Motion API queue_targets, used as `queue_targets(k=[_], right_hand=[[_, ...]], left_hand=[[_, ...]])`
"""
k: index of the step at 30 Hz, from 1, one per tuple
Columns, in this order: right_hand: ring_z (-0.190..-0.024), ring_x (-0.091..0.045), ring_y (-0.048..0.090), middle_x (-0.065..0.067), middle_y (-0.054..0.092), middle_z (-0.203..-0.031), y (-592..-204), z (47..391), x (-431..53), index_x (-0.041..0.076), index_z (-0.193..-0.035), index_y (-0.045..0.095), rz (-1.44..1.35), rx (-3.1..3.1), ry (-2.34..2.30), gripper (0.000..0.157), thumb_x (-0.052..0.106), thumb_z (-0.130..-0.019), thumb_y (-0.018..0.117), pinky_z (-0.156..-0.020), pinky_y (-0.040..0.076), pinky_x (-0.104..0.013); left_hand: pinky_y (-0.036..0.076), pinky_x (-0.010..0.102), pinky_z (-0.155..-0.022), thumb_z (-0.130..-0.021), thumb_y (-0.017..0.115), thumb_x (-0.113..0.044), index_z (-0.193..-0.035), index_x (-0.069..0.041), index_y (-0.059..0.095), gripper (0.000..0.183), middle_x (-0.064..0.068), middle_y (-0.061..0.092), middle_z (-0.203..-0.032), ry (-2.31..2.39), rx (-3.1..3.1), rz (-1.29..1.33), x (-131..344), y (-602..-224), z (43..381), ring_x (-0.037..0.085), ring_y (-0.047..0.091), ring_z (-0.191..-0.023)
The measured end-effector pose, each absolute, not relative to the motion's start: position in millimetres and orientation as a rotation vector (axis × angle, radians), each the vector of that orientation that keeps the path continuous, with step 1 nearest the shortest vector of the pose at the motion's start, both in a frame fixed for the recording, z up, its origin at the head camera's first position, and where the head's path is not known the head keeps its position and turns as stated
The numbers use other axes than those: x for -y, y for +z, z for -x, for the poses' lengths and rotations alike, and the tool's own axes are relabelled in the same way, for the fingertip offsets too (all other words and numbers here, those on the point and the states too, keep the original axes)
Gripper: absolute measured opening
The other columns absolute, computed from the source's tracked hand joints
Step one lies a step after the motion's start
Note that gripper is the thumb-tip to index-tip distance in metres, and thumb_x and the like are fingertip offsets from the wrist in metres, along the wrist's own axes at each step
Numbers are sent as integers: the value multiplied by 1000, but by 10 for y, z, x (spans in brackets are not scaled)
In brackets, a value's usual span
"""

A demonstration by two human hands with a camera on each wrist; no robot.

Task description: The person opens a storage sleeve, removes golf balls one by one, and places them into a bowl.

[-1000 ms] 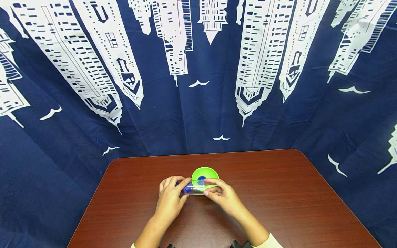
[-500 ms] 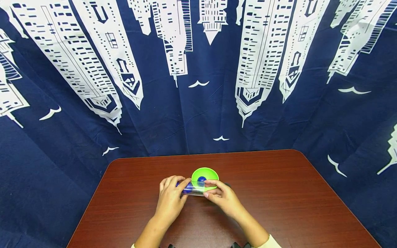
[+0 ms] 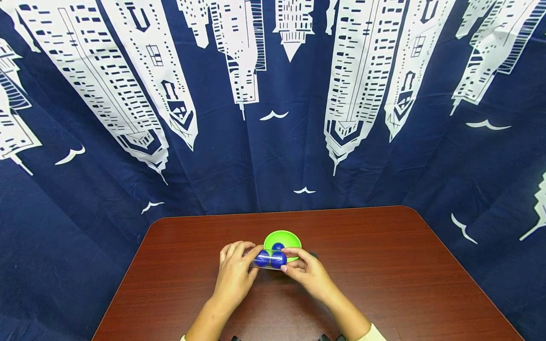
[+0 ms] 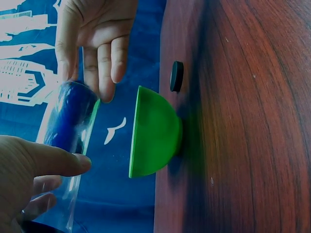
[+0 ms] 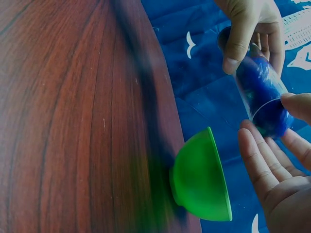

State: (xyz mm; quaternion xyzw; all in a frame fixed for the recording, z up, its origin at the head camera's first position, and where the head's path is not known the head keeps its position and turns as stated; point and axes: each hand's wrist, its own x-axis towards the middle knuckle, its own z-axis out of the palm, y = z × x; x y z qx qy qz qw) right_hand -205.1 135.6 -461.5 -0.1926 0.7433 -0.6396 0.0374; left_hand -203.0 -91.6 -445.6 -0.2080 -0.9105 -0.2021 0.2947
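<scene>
My left hand grips a clear plastic tube that lies sideways above the table. Two blue balls show through it in the head view: one blue ball near my left fingers, another blue ball at the right end. In the right wrist view that end ball bulges past the tube's rim, and the thumb and fingers of my right hand pinch around it. Just behind stands a green bowl with a blue ball inside. My left fingers hide the tube's other end.
A black round cap lies on the brown wooden table, beyond the bowl in the left wrist view. A dark blue cloth with white printed buildings hangs behind the table's far edge.
The balls in the tube have slid right, from beside my left hand to the end at my right fingers. The tube has tilted slightly down to the right; both hands have barely moved.
</scene>
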Motion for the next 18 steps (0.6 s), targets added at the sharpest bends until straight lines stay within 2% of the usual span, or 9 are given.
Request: queue_targets(k=[3,11,18], right_hand=[[-93,-7,71,-29,67,-113,-4614,2046,-1353,2,-137,55,573,-2291,-1957,46,15,-95,70,-79,57,-21],[-92,-8,72,-25,70,-109,-4620,2045,-1355,6,-136,58,525,-2296,-1958,45,16,-94,71,-80,59,-24],[-92,-7,71,-27,69,-108,-4617,2052,-1353,0,-137,56,559,-2306,-1972,46,15,-95,71,-80,58,-21]], left_hand=[[37,51,-107,-68,93,-10,-118,-23,74,55,-2,66,-115,-536,2422,557,917,-4449,2030,24,57,-117],[37,50,-106,-69,92,-11,-118,-22,74,53,-2,66,-116,-546,2437,551,913,-4447,2020,24,57,-118],[39,50,-104,-68,93,-12,-118,-21,74,54,-2,67,-113,-552,2427,543,909,-4446,2022,23,58,-116]])
